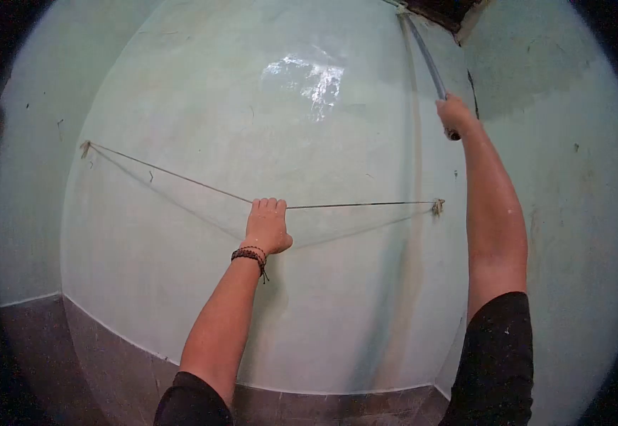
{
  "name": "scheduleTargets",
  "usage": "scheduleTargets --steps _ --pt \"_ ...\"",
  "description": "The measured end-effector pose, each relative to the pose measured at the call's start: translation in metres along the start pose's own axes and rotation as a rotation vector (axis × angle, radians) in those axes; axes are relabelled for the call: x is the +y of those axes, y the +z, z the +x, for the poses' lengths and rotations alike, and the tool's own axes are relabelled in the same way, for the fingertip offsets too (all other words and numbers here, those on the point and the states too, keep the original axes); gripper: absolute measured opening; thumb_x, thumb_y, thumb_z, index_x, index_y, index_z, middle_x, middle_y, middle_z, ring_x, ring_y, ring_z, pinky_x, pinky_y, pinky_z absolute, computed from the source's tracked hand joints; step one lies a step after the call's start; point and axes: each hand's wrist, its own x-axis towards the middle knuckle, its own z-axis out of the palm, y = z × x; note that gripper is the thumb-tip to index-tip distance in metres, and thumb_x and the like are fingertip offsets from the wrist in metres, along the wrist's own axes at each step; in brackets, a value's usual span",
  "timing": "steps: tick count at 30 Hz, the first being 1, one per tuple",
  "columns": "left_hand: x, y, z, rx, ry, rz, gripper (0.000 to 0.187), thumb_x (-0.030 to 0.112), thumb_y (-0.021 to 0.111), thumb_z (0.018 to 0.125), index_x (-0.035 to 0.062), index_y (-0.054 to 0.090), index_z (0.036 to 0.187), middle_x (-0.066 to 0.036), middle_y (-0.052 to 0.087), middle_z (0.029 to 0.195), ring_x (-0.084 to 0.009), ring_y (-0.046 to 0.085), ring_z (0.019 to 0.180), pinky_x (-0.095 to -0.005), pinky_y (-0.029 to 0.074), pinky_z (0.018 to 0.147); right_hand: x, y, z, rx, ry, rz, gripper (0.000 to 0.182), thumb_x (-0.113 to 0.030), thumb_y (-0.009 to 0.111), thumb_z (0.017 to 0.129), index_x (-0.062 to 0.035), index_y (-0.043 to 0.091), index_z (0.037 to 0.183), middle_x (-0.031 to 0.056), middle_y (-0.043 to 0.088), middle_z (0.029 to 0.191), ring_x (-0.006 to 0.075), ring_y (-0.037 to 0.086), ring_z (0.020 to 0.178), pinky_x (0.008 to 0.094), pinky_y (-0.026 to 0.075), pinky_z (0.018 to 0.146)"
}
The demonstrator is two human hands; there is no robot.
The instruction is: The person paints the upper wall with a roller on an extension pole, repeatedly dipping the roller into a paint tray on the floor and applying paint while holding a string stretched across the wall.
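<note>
My left hand (266, 226), with a dark braided bracelet on its wrist, has its fingers closed over a thin cord (358, 205) strung across the wall. The cord bends down at my grip and casts a shadow on the wall behind. Its knotted ends are fixed to the wall at the far left and at the right. High on the right, my right hand (456, 117) is wrapped round the lower end of a grey pole (427, 58). The pole slants up and left to the top of the wall, where its tip is too small to make out.
The pale green wall (181, 241) carries a shiny wet-looking patch (326, 82). Side walls meet it at left and right corners. Dark grey tiles (117, 341) run along the bottom. A dark opening (440, 11) is at the upper right, and a crack (473, 92) runs near the right corner.
</note>
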Motion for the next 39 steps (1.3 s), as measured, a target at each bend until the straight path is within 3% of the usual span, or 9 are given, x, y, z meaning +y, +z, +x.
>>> scheduleTargets --steps 7,16,18,21,25,31,36,38,39 --pt "0.003 -0.002 -0.002 -0.039 -0.036 -0.071 0.041 0.014 0.06 0.058 0.0026 0.048 0.095 -0.013 0.051 0.093 -0.0284 0.048 0.094 -0.0364 0.036 0.089 0.108 0.057 -0.06 0.28 -0.275 -0.282 0.055 -0.023 0.041 0.087 -0.0083 0.024 0.137 0.0284 0.055 0.108 0.0429 0.057 0.092 0.0451 0.046 0.083" --pt "0.003 -0.006 -0.001 -0.133 -0.022 -0.057 0.039 0.013 0.056 0.064 0.0012 0.049 0.101 -0.015 0.052 0.1 -0.0279 0.047 0.102 -0.0366 0.033 0.094 0.102 0.069 -0.077 0.153 -0.144 -0.173 0.058 -0.026 0.038 0.088 -0.0132 0.017 0.141 0.0304 0.056 0.102 0.043 0.058 0.085 0.0476 0.047 0.077" --pt "0.006 -0.014 -0.001 -0.153 -0.069 -0.063 0.039 0.012 0.056 0.064 0.0012 0.049 0.101 -0.015 0.052 0.1 -0.0278 0.047 0.102 -0.0367 0.033 0.094 0.121 0.078 -0.157 0.044 -0.026 -0.133 0.059 -0.025 0.037 0.091 -0.0161 0.01 0.142 0.0309 0.057 0.096 0.0431 0.058 0.081 0.0492 0.046 0.078" --pt "0.002 -0.013 0.0 -0.153 -0.066 -0.058 0.043 0.012 0.056 0.064 0.0003 0.048 0.104 -0.015 0.051 0.103 -0.0285 0.046 0.105 -0.0384 0.031 0.097 0.155 0.088 -0.28 -0.066 0.094 -0.123 0.068 -0.021 0.046 0.091 -0.0172 0.003 0.143 0.0204 0.059 0.066 0.036 0.058 0.057 0.0438 0.047 0.054" --pt "0.025 -0.005 -0.007 -0.047 -0.106 0.191 0.06 0.012 0.058 0.062 -0.0011 0.043 0.119 -0.018 0.044 0.121 -0.0307 0.036 0.121 -0.0473 0.021 0.105 0.173 0.076 -0.404 -0.138 0.143 -0.044 0.067 -0.019 0.047 0.09 -0.0143 0.006 0.143 0.0257 0.058 0.069 0.0414 0.059 0.062 0.0457 0.046 0.056" --pt "0.21 -0.06 -0.036 0.192 0.651 -0.242 0.083 0.001 0.055 0.062 0.0187 0.027 0.138 -0.019 0.025 0.141 -0.0325 0.021 0.133 -0.0563 0.014 0.106 0.157 0.044 -0.44 -0.22 0.152 0.163 0.066 -0.014 0.049 0.089 -0.0087 0.011 0.142 0.0259 0.059 0.074 0.042 0.06 0.067 0.0443 0.047 0.059" --pt "0.266 -0.062 -0.019 0.274 0.756 -0.216 0.027 0.014 0.064 0.065 0.0079 0.054 0.09 -0.017 0.048 0.115 -0.0384 0.031 0.127 -0.0552 0.019 0.106 0.181 0.033 -0.45 -0.186 0.056 0.509 0.057 -0.019 0.048 0.091 -0.0048 0.02 0.138 0.0183 0.06 0.08 0.0305 0.06 0.056 0.0381 0.048 0.049" --pt "0.273 -0.049 -0.032 0.427 0.78 -0.281 0.019 0.015 0.064 0.064 0.0065 0.05 0.073 -0.016 0.051 0.104 -0.0408 0.036 0.123 -0.0546 0.024 0.105 0.205 0.027 -0.464 -0.603 0.375 1.602 0.046 -0.028 0.046 0.093 -0.0038 0.033 0.13 0.0119 0.055 0.078 0.0206 0.053 0.048 0.0322 0.045 0.04" --pt "0.276 -0.045 -0.044 0.432 0.786 -0.357 0.02 0.015 0.064 0.062 0.006 0.049 0.071 -0.017 0.051 0.104 -0.0418 0.036 0.122 -0.0546 0.026 0.105 0.189 0.017 -0.47 -0.577 0.509 1.525 0.042 -0.035 0.046 0.092 -0.0066 0.042 0.123 0.0055 0.045 0.056 0.0151 0.047 0.043 0.0281 0.039 0.034"
